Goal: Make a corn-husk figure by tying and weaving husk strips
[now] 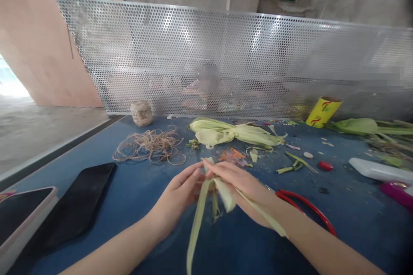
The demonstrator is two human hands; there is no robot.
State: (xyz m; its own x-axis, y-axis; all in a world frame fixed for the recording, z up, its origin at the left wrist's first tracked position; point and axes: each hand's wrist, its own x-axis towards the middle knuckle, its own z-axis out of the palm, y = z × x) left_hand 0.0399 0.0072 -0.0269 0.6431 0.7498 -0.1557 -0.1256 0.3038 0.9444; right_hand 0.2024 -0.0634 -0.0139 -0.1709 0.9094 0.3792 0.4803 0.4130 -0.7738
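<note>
Both hands meet over the near middle of the blue table. My left hand (182,189) is closed, its thumb and fingers pinching strips of pale green corn husk (200,217). From the other side my right hand (240,180) grips the same husk, fingers bent over it at the top. One long strip hangs down to the bottom edge, and another trails under my right wrist. Just beyond my fingers lies a larger bundle of corn husks (216,131), gathered tight at its middle. Scissors with red handles (306,204) lie partly hidden beneath my right forearm.
Tangled twine (150,146) lies left of the husk bundle, with a twine-wrapped roll (141,112) behind. Two dark-screened devices, one a black slab (79,202), occupy the left. A yellow tube (323,111) stands by the perforated metal screen (180,60). A white tool (380,169) lies right.
</note>
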